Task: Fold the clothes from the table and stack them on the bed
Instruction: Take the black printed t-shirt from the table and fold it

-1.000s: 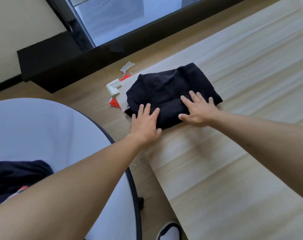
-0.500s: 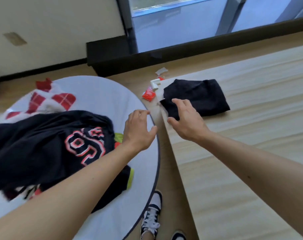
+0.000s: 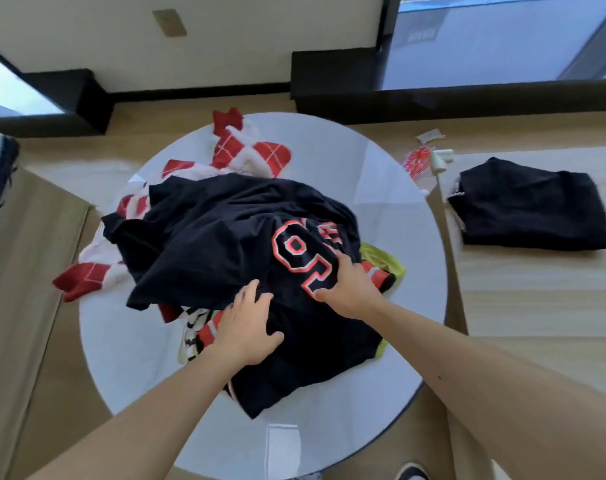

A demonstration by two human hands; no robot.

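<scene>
Clothes sit in a big messy pile in the middle of the round white table (image 3: 381, 202). That is what the head view shows, looking down from above.

On top of the pile is a black shirt (image 3: 218, 237) with a red number on it. Both hands are on this shirt, on the side of the pile near the person. The left hand (image 3: 249, 323) has its fingers bent into the cloth and looks like it is grabbing a fold. The right hand (image 3: 350, 289) is just beside the red number, with its fingers tucked down into the shirt and its thumb on top, so it looks like it is grabbing too.

Under the black shirt is a red and white checked cloth (image 3: 249, 150). It pokes out toward the far edge and the left edge of the tabletop. A yellow-green cloth (image 3: 381, 261) peeks out on the right side of the pile.

To the right of the table is the bed (image 3: 537, 289). One folded black cloth (image 3: 530, 209) lies flat near its far left corner, well apart from the pile.

So I think one piece is done and the job has only just begun. The black shirt looks like the next one to fold. The checked cloth, the yellow-green cloth and anything hidden below are left to do.
</scene>
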